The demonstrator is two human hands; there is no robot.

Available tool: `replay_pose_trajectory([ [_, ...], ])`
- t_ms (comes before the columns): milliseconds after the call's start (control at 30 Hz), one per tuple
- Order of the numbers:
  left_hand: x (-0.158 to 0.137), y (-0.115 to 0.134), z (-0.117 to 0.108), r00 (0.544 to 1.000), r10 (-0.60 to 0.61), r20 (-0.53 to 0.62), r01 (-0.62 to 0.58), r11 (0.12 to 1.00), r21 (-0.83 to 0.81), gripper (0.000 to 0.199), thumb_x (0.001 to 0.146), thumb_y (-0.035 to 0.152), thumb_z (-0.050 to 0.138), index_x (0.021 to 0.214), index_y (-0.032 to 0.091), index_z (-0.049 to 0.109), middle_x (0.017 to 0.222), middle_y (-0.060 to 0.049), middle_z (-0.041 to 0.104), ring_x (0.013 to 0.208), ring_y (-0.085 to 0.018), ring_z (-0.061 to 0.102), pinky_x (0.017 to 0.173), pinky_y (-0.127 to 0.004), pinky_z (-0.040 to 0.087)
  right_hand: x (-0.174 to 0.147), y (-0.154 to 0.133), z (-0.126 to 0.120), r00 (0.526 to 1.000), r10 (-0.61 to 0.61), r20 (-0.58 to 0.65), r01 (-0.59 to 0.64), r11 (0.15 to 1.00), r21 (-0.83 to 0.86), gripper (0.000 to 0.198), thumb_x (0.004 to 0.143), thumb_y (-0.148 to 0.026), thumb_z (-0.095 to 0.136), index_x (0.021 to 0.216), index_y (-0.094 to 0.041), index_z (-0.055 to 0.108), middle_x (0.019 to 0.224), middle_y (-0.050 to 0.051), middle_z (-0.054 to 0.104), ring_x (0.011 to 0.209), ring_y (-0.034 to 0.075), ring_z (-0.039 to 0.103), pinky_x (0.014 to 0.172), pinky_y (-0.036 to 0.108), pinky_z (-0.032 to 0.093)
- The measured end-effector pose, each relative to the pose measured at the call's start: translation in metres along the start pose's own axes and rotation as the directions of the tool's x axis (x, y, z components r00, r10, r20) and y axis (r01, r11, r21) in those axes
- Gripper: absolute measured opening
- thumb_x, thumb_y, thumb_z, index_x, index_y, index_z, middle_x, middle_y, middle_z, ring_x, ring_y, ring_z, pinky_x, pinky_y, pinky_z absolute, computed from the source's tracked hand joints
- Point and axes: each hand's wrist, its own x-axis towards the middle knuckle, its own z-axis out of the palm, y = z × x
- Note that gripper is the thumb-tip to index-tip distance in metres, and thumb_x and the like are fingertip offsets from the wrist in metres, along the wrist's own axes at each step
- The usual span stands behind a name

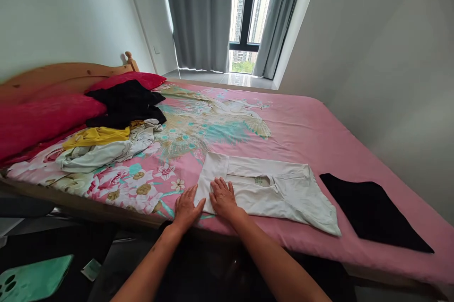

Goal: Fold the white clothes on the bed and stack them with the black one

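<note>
A white shirt (pixel 255 198), partly folded into a long strip, lies flat near the front edge of the bed. Its neckline, with a small green printed patch, faces up toward the middle. My left hand (pixel 187 207) rests at the shirt's left end, fingers stretched out and touching its edge and the sheet. Flat on the shirt just to the right lies my right hand (pixel 222 198), its fingers spread over the folded part. Neither hand grips anything. To the right of the shirt is a folded black garment (pixel 372 210).
A pile of clothes holds a black garment (pixel 129 101), a yellow one (pixel 99 136) and a pale one (pixel 95 156), beside red pillows (pixel 46 117). The pink patterned bedsheet (pixel 298 122) spreads beneath. A green phone (pixel 39 278) lies at lower left.
</note>
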Motion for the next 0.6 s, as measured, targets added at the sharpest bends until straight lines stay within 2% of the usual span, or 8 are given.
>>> replay_pose_trajectory([
  [67, 0.016, 0.002, -0.007, 0.989, -0.141, 0.043, 0.146, 0.981, -0.124, 0.058, 0.080, 0.039, 0.053, 0.130, 0.011, 0.047, 0.127, -0.016, 0.057, 0.118, -0.029, 0.051, 0.102, -0.044, 0.036, 0.009, -0.003, -0.006, 0.998, 0.053, -0.028, -0.051, 0.997, 0.051, 0.043, 0.093, -0.031, 0.034, 0.134, -0.021, 0.045, 0.142, 0.005, 0.041, 0.136, 0.021, 0.027, 0.112, 0.050, 0.010],
  [167, 0.042, 0.004, -0.017, 0.917, -0.328, 0.225, 0.392, 0.843, -0.369, 0.057, 0.074, 0.041, 0.060, 0.121, 0.009, 0.054, 0.115, -0.016, 0.063, 0.110, -0.030, 0.057, 0.094, -0.040, 0.043, 0.026, -0.007, -0.013, 0.988, 0.087, -0.124, -0.073, 0.991, 0.114, 0.042, 0.094, -0.030, 0.033, 0.134, -0.020, 0.044, 0.143, 0.005, 0.040, 0.136, 0.019, 0.027, 0.113, 0.047, 0.010],
  [200, 0.048, 0.004, -0.019, 0.897, -0.334, 0.290, 0.433, 0.796, -0.422, 0.053, 0.071, 0.041, 0.063, 0.113, 0.009, 0.059, 0.109, -0.015, 0.066, 0.104, -0.030, 0.060, 0.089, -0.038, 0.046, 0.031, -0.007, -0.013, 0.985, 0.105, -0.138, -0.087, 0.987, 0.133, 0.043, 0.094, -0.029, 0.033, 0.135, -0.019, 0.043, 0.143, 0.006, 0.039, 0.137, 0.018, 0.026, 0.113, 0.045, 0.010],
  [300, 0.055, 0.006, -0.019, 0.872, -0.242, 0.426, 0.455, 0.723, -0.520, 0.042, 0.068, 0.040, 0.066, 0.098, 0.010, 0.065, 0.090, -0.012, 0.071, 0.079, -0.025, 0.066, 0.068, -0.032, 0.052, 0.040, -0.002, -0.005, 0.982, 0.123, -0.145, -0.094, 0.977, 0.191, 0.043, 0.093, -0.026, 0.036, 0.134, -0.017, 0.044, 0.143, 0.007, 0.040, 0.137, 0.019, 0.027, 0.114, 0.043, 0.010],
  [367, 0.055, 0.010, -0.017, 0.842, -0.228, 0.489, 0.521, 0.583, -0.623, 0.042, 0.068, 0.034, 0.067, 0.102, 0.009, 0.063, 0.083, -0.010, 0.071, 0.066, -0.021, 0.065, 0.058, -0.029, 0.050, 0.041, 0.004, 0.004, 0.976, 0.115, -0.188, -0.065, 0.965, 0.252, 0.042, 0.092, -0.026, 0.037, 0.133, -0.017, 0.047, 0.140, 0.007, 0.043, 0.136, 0.019, 0.028, 0.114, 0.042, 0.009],
  [433, 0.056, 0.020, -0.016, 0.812, -0.269, 0.519, 0.583, 0.419, -0.696, 0.047, 0.066, 0.026, 0.068, 0.110, 0.009, 0.060, 0.080, -0.009, 0.071, 0.056, -0.016, 0.062, 0.052, -0.026, 0.048, 0.042, 0.007, 0.009, 0.958, 0.128, -0.258, -0.028, 0.934, 0.357, 0.041, 0.092, -0.026, 0.037, 0.131, -0.018, 0.048, 0.138, 0.007, 0.046, 0.135, 0.019, 0.030, 0.115, 0.043, 0.008],
  [500, 0.060, 0.041, -0.020, 0.817, -0.293, 0.496, 0.574, 0.344, -0.743, 0.057, 0.064, 0.020, 0.069, 0.118, 0.010, 0.055, 0.082, -0.008, 0.071, 0.053, -0.015, 0.060, 0.050, -0.025, 0.047, 0.045, 0.009, 0.009, 0.932, 0.192, -0.307, 0.011, 0.833, 0.553, 0.040, 0.092, -0.028, 0.038, 0.128, -0.018, 0.052, 0.134, 0.007, 0.050, 0.132, 0.019, 0.036, 0.114, 0.043, 0.011],
  [600, 0.069, 0.097, -0.030, 0.877, -0.177, 0.447, 0.481, 0.328, -0.813, 0.070, 0.060, 0.021, 0.073, 0.127, 0.015, 0.051, 0.098, -0.008, 0.070, 0.071, -0.018, 0.065, 0.058, -0.024, 0.050, 0.054, 0.015, -0.006, 0.896, 0.286, -0.339, 0.100, 0.614, 0.783, 0.043, 0.093, -0.037, 0.033, 0.125, -0.018, 0.054, 0.129, 0.008, 0.054, 0.123, 0.017, 0.046, 0.110, 0.040, 0.027],
])
